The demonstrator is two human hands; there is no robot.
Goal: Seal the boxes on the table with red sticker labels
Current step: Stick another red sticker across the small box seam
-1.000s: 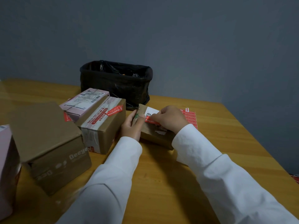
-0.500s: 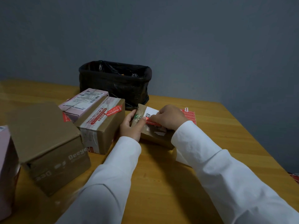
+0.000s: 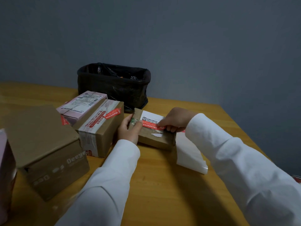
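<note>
A small brown box [image 3: 154, 139] with a white label lies at the table's middle. A red sticker [image 3: 151, 125] runs across its top. My left hand [image 3: 128, 131] grips the box's left end, thumb on top at the sticker's left end. My right hand [image 3: 175, 119] has curled fingers pinching the sticker's right end near the box's right edge. A brown box [image 3: 101, 128] to the left carries a red label [image 3: 112, 113] over its top edge. A pink box [image 3: 81, 105] sits behind it.
A black-lined bin [image 3: 114, 85] stands at the back against the wall. A large brown box [image 3: 45, 152] and another pink box [image 3: 6, 168] fill the left. White backing paper [image 3: 189, 154] lies right of the small box. The table's edge runs along the right.
My right hand has slid rightward along the red sticker, uncovering most of it and the white label. My left hand stays on the box's left end.
</note>
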